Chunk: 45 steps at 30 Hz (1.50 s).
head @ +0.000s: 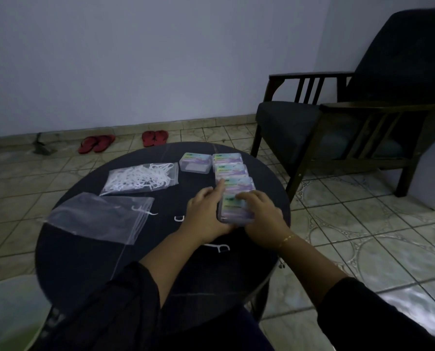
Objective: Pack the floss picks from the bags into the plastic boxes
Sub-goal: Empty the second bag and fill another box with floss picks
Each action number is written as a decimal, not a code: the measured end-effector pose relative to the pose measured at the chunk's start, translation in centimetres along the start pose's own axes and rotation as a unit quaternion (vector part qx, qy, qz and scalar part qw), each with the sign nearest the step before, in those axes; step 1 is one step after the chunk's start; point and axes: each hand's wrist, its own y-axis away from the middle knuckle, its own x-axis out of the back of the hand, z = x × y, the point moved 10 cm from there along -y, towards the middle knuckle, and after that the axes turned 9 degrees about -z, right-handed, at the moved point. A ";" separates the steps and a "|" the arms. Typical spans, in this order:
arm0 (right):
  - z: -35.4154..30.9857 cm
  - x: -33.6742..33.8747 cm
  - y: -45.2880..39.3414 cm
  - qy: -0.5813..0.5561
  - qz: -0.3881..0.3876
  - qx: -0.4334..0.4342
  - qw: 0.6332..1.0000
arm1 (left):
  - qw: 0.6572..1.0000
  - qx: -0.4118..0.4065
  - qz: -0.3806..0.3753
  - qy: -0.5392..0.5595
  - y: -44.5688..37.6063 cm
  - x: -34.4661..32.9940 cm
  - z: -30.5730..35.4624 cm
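Round dark table [90, 252], dim room, pale wall behind, tiled floor. Left hand [206, 216] and right hand [259, 219] both grip the nearest plastic box [233, 211], one on each side of it, fingers curled over its top edges; the left index finger reaches forward onto the next box. Beyond the hands a row of boxes [230, 171] runs away from the person, touching one another, and one separate box [195, 162] sits just left of the far end. Left of the left hand: a full bag of floss picks [140, 179] and, nearer, an almost empty bag [100, 219] (a pick or two at its opening). Loose floss picks [220, 247] lie just under the wrists. Dark armchair [363, 110] far right of the right hand; red sandals [155, 138] by the wall.
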 end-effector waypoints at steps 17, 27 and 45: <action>-4.5 -4.2 0.1 0.441 -0.054 0.094 0.891 | 0.989 0.103 0.017 0.106 0.8 -2.9 -4.0; -5.0 2.7 -2.4 0.318 0.105 0.051 0.941 | 0.993 0.057 0.005 0.101 1.3 -2.1 -2.6; -7.9 -1.7 2.6 0.234 0.048 0.111 0.965 | 0.977 0.081 0.037 -0.192 4.5 1.2 -6.4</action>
